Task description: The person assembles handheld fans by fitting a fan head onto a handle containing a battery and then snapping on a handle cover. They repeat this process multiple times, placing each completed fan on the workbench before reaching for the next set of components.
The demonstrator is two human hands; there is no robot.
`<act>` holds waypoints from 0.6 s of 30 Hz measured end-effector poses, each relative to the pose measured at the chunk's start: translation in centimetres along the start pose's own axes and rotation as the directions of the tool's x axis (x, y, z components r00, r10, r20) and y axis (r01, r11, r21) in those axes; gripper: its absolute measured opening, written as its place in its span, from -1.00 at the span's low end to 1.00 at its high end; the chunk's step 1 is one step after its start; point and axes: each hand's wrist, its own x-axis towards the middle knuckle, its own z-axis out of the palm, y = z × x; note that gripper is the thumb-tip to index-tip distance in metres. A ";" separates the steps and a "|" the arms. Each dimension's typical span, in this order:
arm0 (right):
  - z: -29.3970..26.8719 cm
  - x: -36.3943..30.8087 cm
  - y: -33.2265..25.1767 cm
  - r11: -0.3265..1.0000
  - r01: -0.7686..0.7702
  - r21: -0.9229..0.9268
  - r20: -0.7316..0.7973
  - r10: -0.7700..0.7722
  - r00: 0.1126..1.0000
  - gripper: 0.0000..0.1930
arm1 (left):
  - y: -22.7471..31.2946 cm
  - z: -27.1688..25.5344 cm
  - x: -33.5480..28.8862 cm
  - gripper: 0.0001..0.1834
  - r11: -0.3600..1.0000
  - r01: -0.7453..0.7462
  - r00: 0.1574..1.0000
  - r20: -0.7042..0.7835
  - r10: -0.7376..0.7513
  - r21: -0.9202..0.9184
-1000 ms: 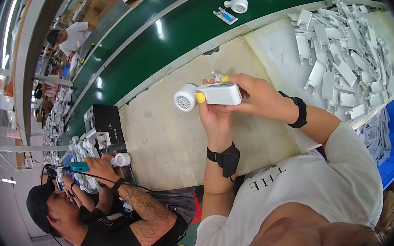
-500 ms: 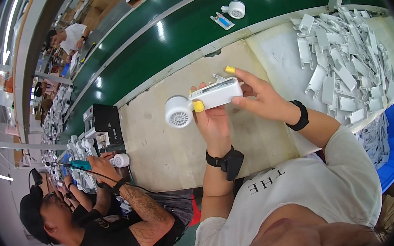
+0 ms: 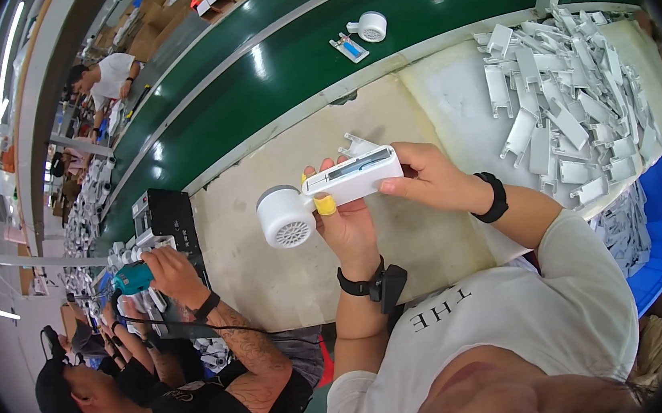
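Note:
A white handheld device point(image 3: 288, 217) with a round, grilled head and a long handle is held above the table. My left hand point(image 3: 350, 237) wraps its handle from below near the head, yellow tape on the thumb. The fingers of my right hand point(image 3: 437, 179) close on the handle's far end, thumb against its near side. A long opening in the handle faces up, with a dark strip and a bluish part inside. Beyond the handle juts a thin white plastic piece point(image 3: 357, 144); whether it is attached or held by fingers cannot be made out.
White plastic covers point(image 3: 566, 101) lie heaped at the right, above a blue bin point(image 3: 658, 245) of similar parts. On the green conveyor point(image 3: 283, 58) sit another white device point(image 3: 370, 26) and a small pack point(image 3: 349, 47). At left, a co-worker holds a teal power screwdriver point(image 3: 134, 278) beside a black box point(image 3: 167, 220).
My right index finger, raised before, has come down and the hand now grips the handle's end. The device has turned so its opening shows more. The co-worker's screwdriver has shifted.

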 end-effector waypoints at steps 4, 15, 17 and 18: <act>-0.9 -0.2 -0.5 0.989 0.075 -0.127 0.063 -0.067 0.996 -0.71 | 0.4 0.0 -0.5 -0.55 1.000 0.019 0.999 0.031 -0.019 -0.003; -0.5 0.5 -0.3 1.000 -0.015 0.000 0.051 0.015 0.999 -0.73 | 0.8 -0.8 0.4 -0.60 0.985 0.027 0.998 0.052 -0.036 0.171; -1.0 0.4 -0.5 1.000 0.006 -0.026 0.037 -0.005 0.999 -0.71 | 0.5 -0.6 0.4 -0.61 0.982 0.089 0.993 0.060 -0.100 0.167; -1.1 0.4 -0.6 0.996 -0.021 -0.092 0.041 0.025 0.999 -0.72 | 0.1 -0.6 0.6 -0.62 0.983 0.122 0.992 0.019 -0.126 0.133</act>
